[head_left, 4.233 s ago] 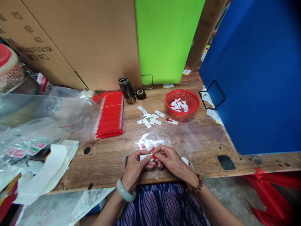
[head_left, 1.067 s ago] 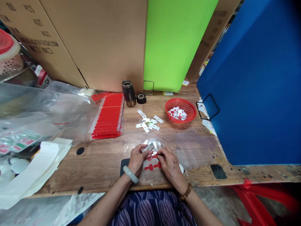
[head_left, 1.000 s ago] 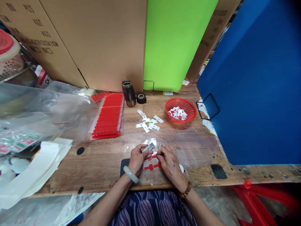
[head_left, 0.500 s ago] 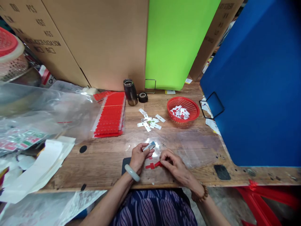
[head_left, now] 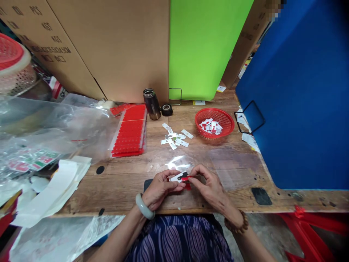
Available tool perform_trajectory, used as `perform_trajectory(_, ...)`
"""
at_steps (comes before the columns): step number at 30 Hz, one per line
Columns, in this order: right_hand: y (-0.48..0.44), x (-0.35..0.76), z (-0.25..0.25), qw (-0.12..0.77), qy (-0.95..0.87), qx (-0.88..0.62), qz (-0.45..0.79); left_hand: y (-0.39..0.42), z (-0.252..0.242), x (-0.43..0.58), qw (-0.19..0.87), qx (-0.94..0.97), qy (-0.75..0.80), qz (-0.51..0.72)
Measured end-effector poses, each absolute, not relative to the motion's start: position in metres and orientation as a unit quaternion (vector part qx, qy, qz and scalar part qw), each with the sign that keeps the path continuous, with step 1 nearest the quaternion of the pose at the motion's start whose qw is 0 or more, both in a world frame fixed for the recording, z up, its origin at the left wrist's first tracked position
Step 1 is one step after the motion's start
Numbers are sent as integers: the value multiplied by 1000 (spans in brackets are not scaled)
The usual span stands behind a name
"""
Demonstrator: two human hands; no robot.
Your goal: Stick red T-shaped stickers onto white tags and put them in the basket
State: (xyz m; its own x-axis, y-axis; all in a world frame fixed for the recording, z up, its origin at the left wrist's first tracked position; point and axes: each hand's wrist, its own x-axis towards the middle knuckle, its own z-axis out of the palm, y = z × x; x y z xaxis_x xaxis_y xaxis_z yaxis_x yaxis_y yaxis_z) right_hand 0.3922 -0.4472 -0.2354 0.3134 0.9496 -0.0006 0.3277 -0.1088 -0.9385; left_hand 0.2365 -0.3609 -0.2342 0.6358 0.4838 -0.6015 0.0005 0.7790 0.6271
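My left hand [head_left: 165,185] holds a small white card [head_left: 177,178] with a dark patch at its right end. Pinched in my right hand [head_left: 207,183] is a small red sticker [head_left: 186,178], which lies at the card's dark end; whether it is stuck down I cannot tell. Below the fingers, another red piece [head_left: 188,186] shows partly on the table. Beyond my hands lies a loose pile of white cards [head_left: 181,142]. To its right, a red plastic basket [head_left: 230,125] holds several cards with red on them.
A stack of red sticker sheets [head_left: 129,131] lies left, beside a dark flask [head_left: 152,105] and its black lid [head_left: 167,110]. Clear plastic bags [head_left: 89,116] cover the far left. A cardboard box [head_left: 117,47], a green panel [head_left: 201,47] and a blue panel [head_left: 305,109] stand around the wooden table [head_left: 120,189].
My right hand has lifted a red sticker from the table and brought it to the card. My left hand has turned the card flatter, and both hands are closer together.
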Motion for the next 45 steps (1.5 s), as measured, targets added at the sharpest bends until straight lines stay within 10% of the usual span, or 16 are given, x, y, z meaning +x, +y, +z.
perform_trajectory(45, -446, 385, -234, 455, -488, -658, 348, -366, -228, 239, 843, 321, 416, 119)
